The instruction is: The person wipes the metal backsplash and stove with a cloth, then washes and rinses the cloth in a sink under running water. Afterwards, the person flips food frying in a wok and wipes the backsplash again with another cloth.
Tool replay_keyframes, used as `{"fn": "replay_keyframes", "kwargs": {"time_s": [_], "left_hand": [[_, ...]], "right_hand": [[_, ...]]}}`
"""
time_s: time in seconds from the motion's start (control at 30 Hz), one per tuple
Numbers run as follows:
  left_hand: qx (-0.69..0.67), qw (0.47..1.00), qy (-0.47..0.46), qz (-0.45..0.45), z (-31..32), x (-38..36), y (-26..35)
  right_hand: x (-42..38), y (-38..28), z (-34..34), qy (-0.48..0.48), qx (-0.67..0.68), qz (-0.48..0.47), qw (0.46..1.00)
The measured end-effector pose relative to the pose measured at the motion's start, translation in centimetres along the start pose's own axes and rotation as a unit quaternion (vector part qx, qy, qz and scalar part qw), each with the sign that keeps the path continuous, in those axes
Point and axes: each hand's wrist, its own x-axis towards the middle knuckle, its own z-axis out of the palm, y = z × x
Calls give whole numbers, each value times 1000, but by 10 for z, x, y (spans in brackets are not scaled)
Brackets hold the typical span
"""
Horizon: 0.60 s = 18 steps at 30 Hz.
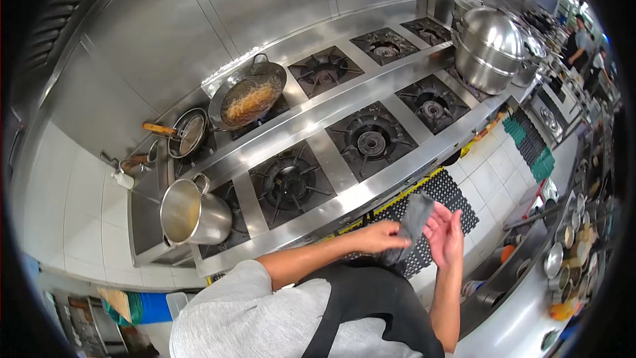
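Observation:
A dark grey cloth point(416, 220) hangs between my two hands, in front of the stove's edge. My left hand point(383, 237) is closed round the cloth's lower left part. On the cloth's right side, my right hand point(445, 232) has its fingers apart and its palm showing; the fingertips are close to the cloth, and whether they touch it I cannot tell. Beyond them, a wok point(248, 96) with food frying in bubbling oil sits on a back burner. A tall steel pot point(212, 215) stands at the stove's front left.
Several burners run along the steel stove point(318, 182). A strainer with a wooden handle point(159, 129) rests over a pan at the left. A large lidded steamer pot point(487, 59) stands at the far end. Black mats point(457, 205) lie on the floor; two people are far right.

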Motion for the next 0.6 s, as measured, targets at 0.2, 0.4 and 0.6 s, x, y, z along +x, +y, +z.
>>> {"fn": "replay_keyframes", "kwargs": {"time_s": [0.2, 0.4, 0.6], "left_hand": [[-176, 966, 189, -28, 5, 44, 38], [-124, 963, 236, 32, -22, 82, 51], [-187, 950, 249, -29, -101, 100, 43]], "right_hand": [[51, -18, -31, -99, -216, 137, 962], [123, -53, -24, -165, -277, 155, 934], [210, -66, -16, -201, -266, 162, 929]]}}
